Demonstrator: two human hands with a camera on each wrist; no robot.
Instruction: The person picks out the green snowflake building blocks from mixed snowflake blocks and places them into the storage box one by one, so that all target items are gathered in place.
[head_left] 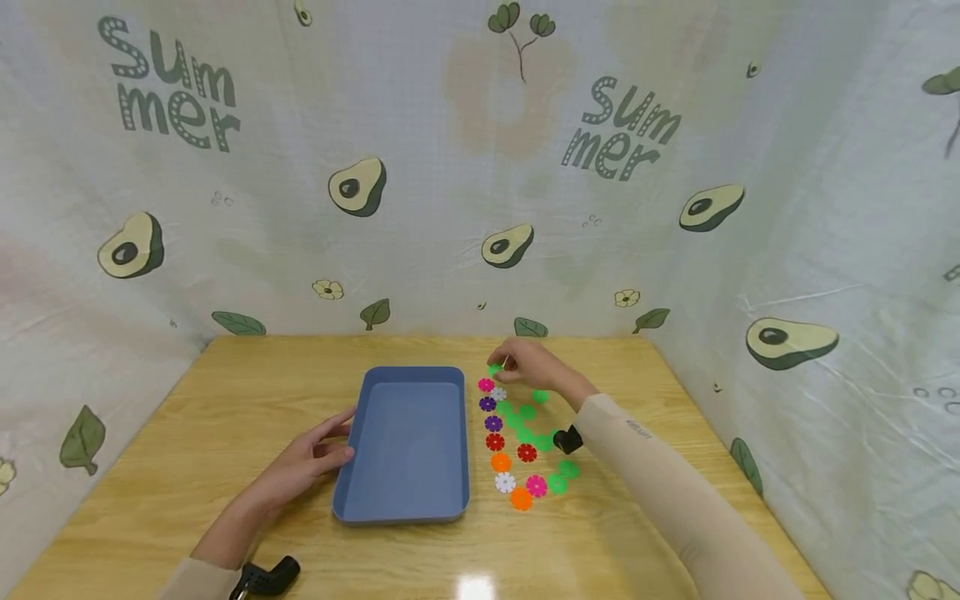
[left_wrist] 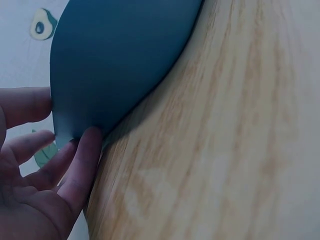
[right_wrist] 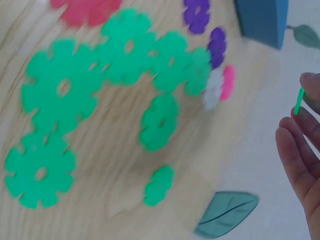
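Note:
At the far edge of the disc pile, my right hand (head_left: 531, 364) pinches a green notched plastic disc (right_wrist: 299, 101) between thumb and fingertips, held above the table. Straight fingers of my left hand (head_left: 303, 461) rest against the left side of a blue rectangular tray (head_left: 467, 450). In the left wrist view those fingertips touch the tray's outer wall (left_wrist: 120, 55). Right of the tray lie more flower-shaped discs: several green ones (right_wrist: 62, 89), purple ones (head_left: 492, 423), red ones (head_left: 495, 442), orange ones (head_left: 521, 499), white ones (head_left: 506, 482) and pink ones (head_left: 536, 486).
Everything stands on a light wooden table (head_left: 247, 392). A patterned cloth (head_left: 435, 108) hangs behind it and along both sides. The tray's inner floor (head_left: 408, 450) shows bare. Black wrist-camera mounts (head_left: 272, 576) sit on both forearms.

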